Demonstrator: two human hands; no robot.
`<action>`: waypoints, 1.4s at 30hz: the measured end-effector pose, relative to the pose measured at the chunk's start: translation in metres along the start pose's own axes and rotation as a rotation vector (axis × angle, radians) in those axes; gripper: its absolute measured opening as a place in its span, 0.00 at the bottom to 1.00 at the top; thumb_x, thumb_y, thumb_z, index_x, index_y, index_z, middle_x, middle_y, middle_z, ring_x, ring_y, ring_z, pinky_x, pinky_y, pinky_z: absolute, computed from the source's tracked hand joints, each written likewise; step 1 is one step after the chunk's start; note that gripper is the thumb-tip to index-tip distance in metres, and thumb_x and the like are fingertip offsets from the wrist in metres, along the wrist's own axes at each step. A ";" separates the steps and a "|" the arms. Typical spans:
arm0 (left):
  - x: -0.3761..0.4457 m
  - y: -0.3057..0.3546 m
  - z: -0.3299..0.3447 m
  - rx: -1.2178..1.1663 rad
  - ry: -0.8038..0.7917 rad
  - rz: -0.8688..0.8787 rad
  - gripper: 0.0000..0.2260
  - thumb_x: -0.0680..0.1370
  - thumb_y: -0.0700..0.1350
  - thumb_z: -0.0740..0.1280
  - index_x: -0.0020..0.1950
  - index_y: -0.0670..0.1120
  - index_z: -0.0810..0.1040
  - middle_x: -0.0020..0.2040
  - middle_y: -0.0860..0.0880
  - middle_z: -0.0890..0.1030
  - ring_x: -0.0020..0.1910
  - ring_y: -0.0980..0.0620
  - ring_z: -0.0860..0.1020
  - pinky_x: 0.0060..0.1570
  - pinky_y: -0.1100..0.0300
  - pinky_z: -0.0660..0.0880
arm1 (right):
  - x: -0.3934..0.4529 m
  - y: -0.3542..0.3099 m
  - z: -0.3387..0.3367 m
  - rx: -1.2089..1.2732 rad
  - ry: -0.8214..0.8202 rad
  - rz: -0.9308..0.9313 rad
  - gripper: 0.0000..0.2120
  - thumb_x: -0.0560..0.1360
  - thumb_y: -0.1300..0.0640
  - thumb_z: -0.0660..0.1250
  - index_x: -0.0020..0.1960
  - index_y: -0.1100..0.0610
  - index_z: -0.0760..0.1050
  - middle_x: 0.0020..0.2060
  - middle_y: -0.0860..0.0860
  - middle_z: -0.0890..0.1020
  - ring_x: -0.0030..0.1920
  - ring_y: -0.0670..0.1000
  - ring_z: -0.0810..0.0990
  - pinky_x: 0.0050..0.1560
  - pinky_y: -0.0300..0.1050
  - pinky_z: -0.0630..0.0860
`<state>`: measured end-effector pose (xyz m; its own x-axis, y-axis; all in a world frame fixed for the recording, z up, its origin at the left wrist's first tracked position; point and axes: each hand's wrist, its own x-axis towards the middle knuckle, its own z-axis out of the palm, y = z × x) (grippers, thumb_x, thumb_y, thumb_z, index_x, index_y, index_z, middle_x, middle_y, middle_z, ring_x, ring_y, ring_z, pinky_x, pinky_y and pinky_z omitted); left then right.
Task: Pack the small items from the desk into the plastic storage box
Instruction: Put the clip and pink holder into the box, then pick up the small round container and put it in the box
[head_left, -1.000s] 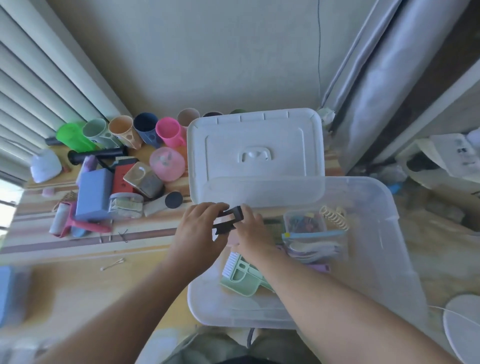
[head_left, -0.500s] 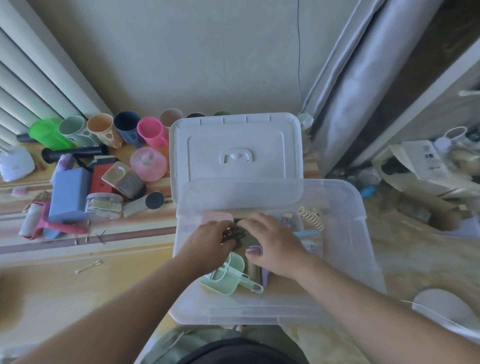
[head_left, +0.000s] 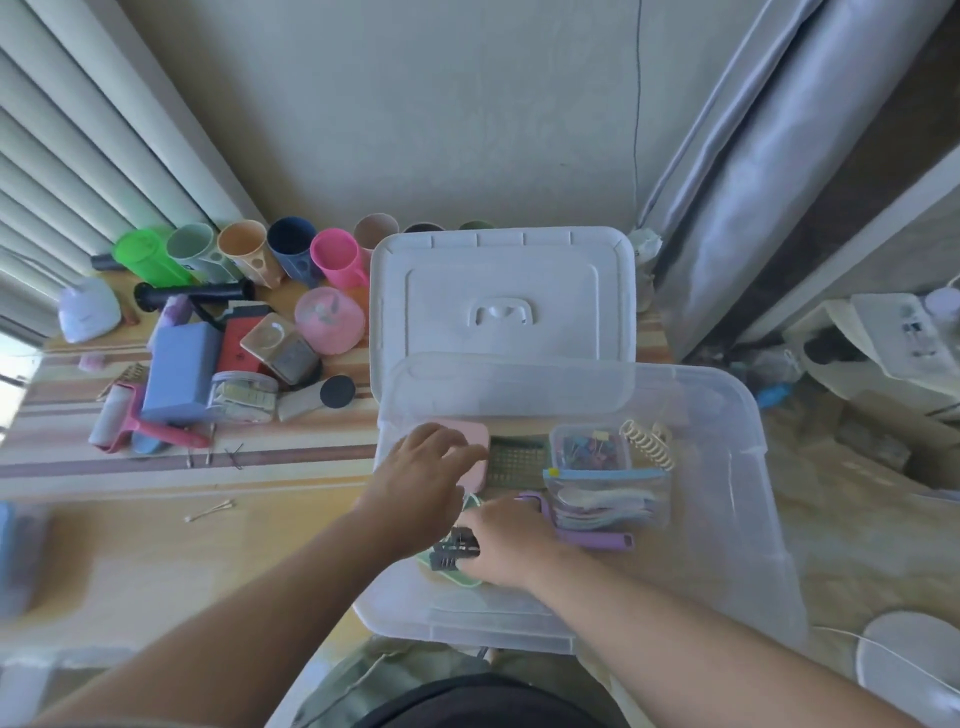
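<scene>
- Head view: both my hands are down inside the clear plastic storage box (head_left: 748, 467), one box, its one white lid (head_left: 501, 296) lying flat just behind it on the desk.
- My right hand (head_left: 511, 545) pinches a small dark clip (head_left: 453, 550) low in the box, over a pale green item (head_left: 447, 569).
- My left hand (head_left: 423, 475) is spread, fingers relaxed, touching a pink case (head_left: 475, 441) in the box.
- Also packed: one small clear tub of coloured clips (head_left: 589, 446), one zip pouch (head_left: 608, 496), one cream claw clip (head_left: 647, 441), one purple handle (head_left: 597, 540).
- Unpacked on the striped wooden desk (head_left: 156, 519): a row of cups, at least seven, including one green cup (head_left: 148, 257) and one pink cup (head_left: 337, 257); one blue box (head_left: 176, 371); one clear jar (head_left: 241, 397); one lint roller (head_left: 111, 415); two cotton swabs (head_left: 210, 510).
- Window blinds (head_left: 62, 171) stand left, a grey curtain (head_left: 769, 156) right, a plain wall behind.
</scene>
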<state>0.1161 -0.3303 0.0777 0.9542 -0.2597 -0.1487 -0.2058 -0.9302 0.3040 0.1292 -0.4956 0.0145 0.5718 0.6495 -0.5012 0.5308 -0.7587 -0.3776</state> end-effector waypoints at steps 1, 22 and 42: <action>-0.004 -0.005 0.000 0.031 0.041 0.019 0.23 0.70 0.43 0.74 0.64 0.53 0.79 0.59 0.50 0.79 0.63 0.45 0.74 0.62 0.48 0.75 | 0.003 -0.005 0.001 -0.010 -0.021 -0.007 0.15 0.74 0.43 0.69 0.48 0.55 0.78 0.42 0.53 0.82 0.43 0.59 0.77 0.42 0.51 0.72; -0.040 -0.062 -0.009 -0.219 0.327 0.006 0.21 0.76 0.55 0.69 0.68 0.52 0.76 0.70 0.45 0.70 0.69 0.41 0.68 0.68 0.48 0.67 | -0.003 -0.021 -0.034 0.240 0.661 0.012 0.27 0.71 0.47 0.75 0.69 0.51 0.76 0.62 0.48 0.73 0.63 0.54 0.72 0.64 0.49 0.73; -0.157 -0.390 -0.015 -0.160 0.174 -0.648 0.27 0.69 0.47 0.74 0.66 0.60 0.71 0.69 0.47 0.69 0.68 0.39 0.67 0.64 0.42 0.71 | 0.291 -0.258 -0.055 0.017 0.150 -0.045 0.32 0.76 0.60 0.68 0.76 0.52 0.59 0.75 0.48 0.58 0.59 0.60 0.79 0.46 0.55 0.79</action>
<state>0.0496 0.0775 -0.0039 0.8978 0.3935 -0.1978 0.4395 -0.8307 0.3418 0.1932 -0.1081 0.0089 0.6353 0.6821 -0.3622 0.5483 -0.7286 -0.4105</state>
